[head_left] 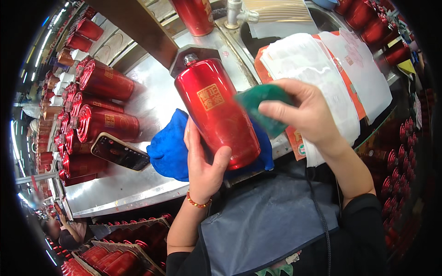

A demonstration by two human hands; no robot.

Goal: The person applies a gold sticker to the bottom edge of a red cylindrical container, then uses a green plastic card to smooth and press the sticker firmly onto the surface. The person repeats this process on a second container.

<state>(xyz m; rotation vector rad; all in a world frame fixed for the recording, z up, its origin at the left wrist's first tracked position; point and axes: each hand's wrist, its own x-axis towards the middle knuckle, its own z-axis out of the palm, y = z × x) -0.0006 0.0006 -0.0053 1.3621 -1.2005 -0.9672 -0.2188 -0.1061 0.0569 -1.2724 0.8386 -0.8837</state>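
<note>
A glossy red bottle (225, 124) with a gold square emblem lies tilted in front of me, its narrow neck pointing away. My left hand (206, 161) grips its lower left side, thumb across the front near the base. Pinched in my right hand (306, 108) is a green squeegee-like scraper (267, 108), a flat piece slightly blurred, with its edge close to the bottle's right side. Whether that edge touches the bottle I cannot tell. Beneath the bottle is a bundled blue cloth (168, 147) on the metal worktop (152, 184).
Several red bottles (103, 83) stand at the left, with a phone (120, 151) propped against them. A dark post (142, 27) rises behind the bottle. White paper sheets (299, 60) lie at the right, near a tap (234, 14). Crates of red bottles (115, 257) sit below; another person (73, 232) is at far left.
</note>
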